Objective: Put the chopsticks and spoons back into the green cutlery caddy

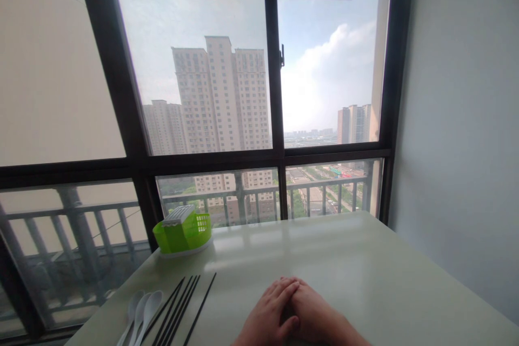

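Observation:
My left hand (pixel 267 316) and my right hand (pixel 318 316) rest together on the pale table (pixel 365 275) near its front edge, the left laid over the right. Neither holds anything. To their left lie several black chopsticks (pixel 182 305) side by side, and further left three white spoons (pixel 141 313) at the table's corner. A green plastic cutlery basket (pixel 184 230) on a white base stands at the back left of the table, near the window.
A large dark-framed window (pixel 271 119) runs behind the table, with a balcony railing and high-rise buildings outside. A grey wall (pixel 458 119) borders the table on the right.

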The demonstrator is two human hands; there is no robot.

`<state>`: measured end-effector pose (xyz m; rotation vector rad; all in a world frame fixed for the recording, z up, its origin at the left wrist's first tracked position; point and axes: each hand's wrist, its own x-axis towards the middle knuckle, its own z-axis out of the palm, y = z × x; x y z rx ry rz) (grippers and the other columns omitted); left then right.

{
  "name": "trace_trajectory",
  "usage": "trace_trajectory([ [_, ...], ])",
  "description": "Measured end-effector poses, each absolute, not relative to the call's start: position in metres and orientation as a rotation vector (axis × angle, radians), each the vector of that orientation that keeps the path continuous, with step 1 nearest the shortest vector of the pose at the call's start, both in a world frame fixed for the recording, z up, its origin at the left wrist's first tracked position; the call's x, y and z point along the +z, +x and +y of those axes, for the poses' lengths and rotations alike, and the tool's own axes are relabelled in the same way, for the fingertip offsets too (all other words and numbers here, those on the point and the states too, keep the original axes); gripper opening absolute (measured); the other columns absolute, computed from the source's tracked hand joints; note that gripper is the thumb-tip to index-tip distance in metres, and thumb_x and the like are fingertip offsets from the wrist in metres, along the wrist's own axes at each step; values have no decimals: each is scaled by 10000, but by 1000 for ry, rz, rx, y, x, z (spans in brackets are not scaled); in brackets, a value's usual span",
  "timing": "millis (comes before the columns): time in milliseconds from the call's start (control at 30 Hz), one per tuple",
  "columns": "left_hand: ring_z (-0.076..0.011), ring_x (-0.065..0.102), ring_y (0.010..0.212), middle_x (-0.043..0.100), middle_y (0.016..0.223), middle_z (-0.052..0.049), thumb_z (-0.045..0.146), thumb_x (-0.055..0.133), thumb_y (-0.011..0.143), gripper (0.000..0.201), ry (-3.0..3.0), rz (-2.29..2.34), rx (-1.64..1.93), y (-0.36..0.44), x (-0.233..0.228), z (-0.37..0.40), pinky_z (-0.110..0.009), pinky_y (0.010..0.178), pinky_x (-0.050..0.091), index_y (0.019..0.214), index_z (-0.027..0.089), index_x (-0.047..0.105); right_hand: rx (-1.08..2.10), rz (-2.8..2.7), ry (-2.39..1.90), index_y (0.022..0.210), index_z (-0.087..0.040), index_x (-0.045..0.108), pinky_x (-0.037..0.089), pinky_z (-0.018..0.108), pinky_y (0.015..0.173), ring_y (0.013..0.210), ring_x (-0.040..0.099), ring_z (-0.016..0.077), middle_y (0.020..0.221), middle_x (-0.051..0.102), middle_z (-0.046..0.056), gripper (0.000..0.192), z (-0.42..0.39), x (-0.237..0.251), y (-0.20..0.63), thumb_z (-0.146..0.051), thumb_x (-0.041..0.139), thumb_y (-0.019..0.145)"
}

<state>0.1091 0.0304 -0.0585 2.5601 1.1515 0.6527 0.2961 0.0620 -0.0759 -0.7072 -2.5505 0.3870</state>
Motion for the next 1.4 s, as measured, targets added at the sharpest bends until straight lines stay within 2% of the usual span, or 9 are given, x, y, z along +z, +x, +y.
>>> trace_trajectory([
  [333,-289,384,1509,408,1646,-11,627,564,939,726,2568,1139,664,110,-57,31,-470,1283,283,1587,380,347,357,-2565,-704,1409,-305,621,201,390,1263,1404,482,281,1497,572,53,550,66,-82,296,-422,652,873],
  [633,-267,404,1495,426,1637,1,579,567,950,687,2562,1206,645,113,-57,28,-456,1291,259,1578,398,353,428,-2530,-778,1416,-315,611,245,381,1243,1370,512,266,1453,610,48,568,56,-65,297,-362,648,851],
  [700,-275,457,1451,510,1577,-41,518,556,965,599,2526,1421,664,111,-56,27,-468,1272,284,1528,347,450,436,-2492,-865,1446,-305,582,283,387,1223,1357,514,267,1459,601,58,621,54,-59,302,-351,660,831],
  [800,-311,566,1310,639,1392,-138,414,533,967,459,2357,1965,648,89,-48,23,-464,1149,413,1365,198,606,449,-2454,-988,1439,-321,585,309,430,1201,1355,494,294,1468,585,55,663,54,-52,310,-393,720,793],
  [933,-333,641,1126,667,1226,-193,385,564,927,439,2090,2542,412,24,-35,8,-432,989,477,1242,87,634,452,-2412,-1037,1391,-318,623,340,428,1157,1291,520,284,1393,625,57,596,54,-48,315,-417,728,812],
  [1067,-350,655,1123,673,1221,-212,532,552,907,559,1823,2792,148,-42,-31,-8,-410,953,481,1222,77,629,456,-2397,-1020,1336,-302,654,361,411,1118,1223,546,268,1314,656,63,526,53,-45,311,-424,720,828],
  [1233,-371,628,1216,663,1311,-221,668,509,879,733,1603,2865,81,-77,-37,-12,-447,978,482,1319,88,588,453,-2383,-1025,1301,-290,671,374,425,1096,1191,556,280,1280,663,76,488,53,-44,310,-420,714,833],
  [1400,-385,660,1152,714,1185,-216,634,467,917,635,1666,2845,63,-80,-34,-7,-477,951,487,1187,97,671,439,-2384,-1042,1303,-290,664,382,415,1085,1180,559,270,1271,659,70,488,53,-46,313,-411,715,833],
])
